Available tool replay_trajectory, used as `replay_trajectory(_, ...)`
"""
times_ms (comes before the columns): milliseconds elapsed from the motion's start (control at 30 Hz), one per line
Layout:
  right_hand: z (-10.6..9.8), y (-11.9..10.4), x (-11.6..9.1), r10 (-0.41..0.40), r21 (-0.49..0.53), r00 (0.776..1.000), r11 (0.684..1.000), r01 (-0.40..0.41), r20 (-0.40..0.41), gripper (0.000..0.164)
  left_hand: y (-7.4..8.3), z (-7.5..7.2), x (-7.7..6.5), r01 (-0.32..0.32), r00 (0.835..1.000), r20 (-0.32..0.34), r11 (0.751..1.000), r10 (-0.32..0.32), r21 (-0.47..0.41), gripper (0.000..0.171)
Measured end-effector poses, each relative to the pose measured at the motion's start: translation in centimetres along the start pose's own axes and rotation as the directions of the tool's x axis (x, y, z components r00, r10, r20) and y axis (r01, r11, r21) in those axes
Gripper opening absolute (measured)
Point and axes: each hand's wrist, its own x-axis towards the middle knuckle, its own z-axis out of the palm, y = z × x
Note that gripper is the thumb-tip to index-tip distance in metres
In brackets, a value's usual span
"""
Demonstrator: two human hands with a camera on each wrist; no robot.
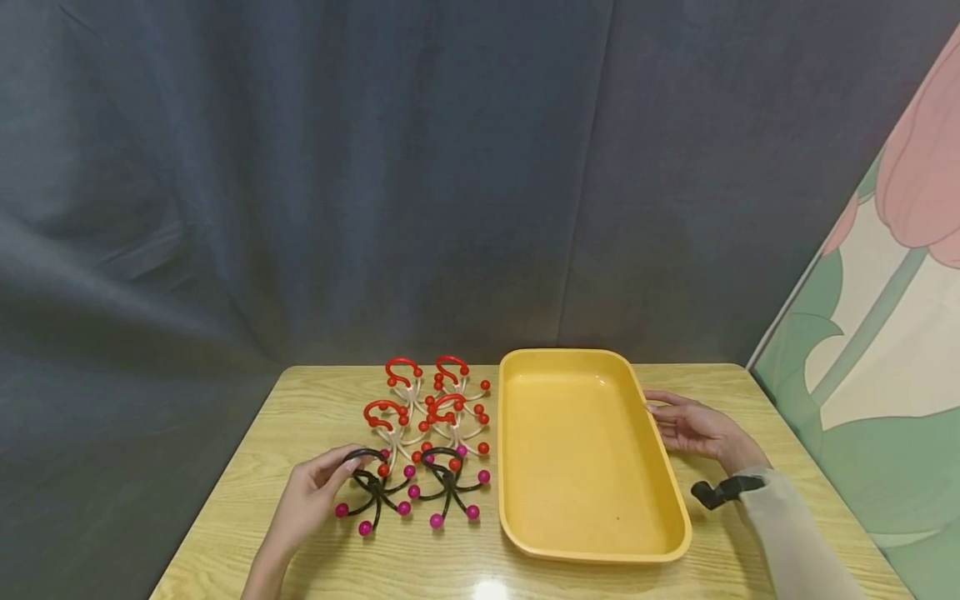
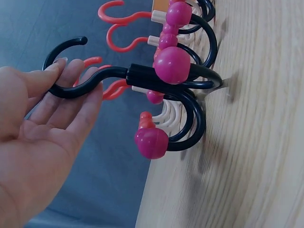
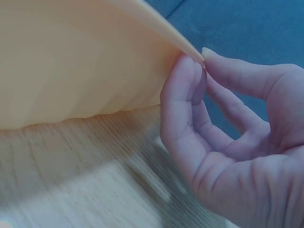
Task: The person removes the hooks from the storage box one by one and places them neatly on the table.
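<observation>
My left hand (image 1: 311, 497) pinches the curved hook of a black claw-shaped hanger (image 1: 377, 485) between thumb and fingers. Magenta balls cap its splayed legs, which stand at the tabletop in the left wrist view, hook (image 2: 111, 72) pointing away from the wood. Just right of it stands a second black hanger (image 1: 448, 481) of the same shape. Across the table, my right hand (image 1: 697, 433) grips the right rim of a yellow tray (image 1: 585, 557), thumb on top and curled fingers (image 3: 178, 114) beneath the lip. Nothing lies inside the tray.
Behind the black hangers stand several white-legged hangers with red hooks (image 1: 386, 404) and red balls, close together beside the tray's left wall. All rest on a light wooden table (image 1: 240, 492). A dark curtain (image 1: 420, 183) hangs behind; a flower-patterned panel (image 1: 900, 333) borders the right side.
</observation>
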Motion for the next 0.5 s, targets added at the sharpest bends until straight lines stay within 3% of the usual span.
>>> replay_trajectory(500, 0.0, 0.2, 0.1, -0.030, -0.005, 0.999, 1.000, 0.030, 0.030, 0.043, -1.1, -0.4, 0.5, -0.003, 1.000, 0.007, 1.000, 0.003, -0.020, 0.034)
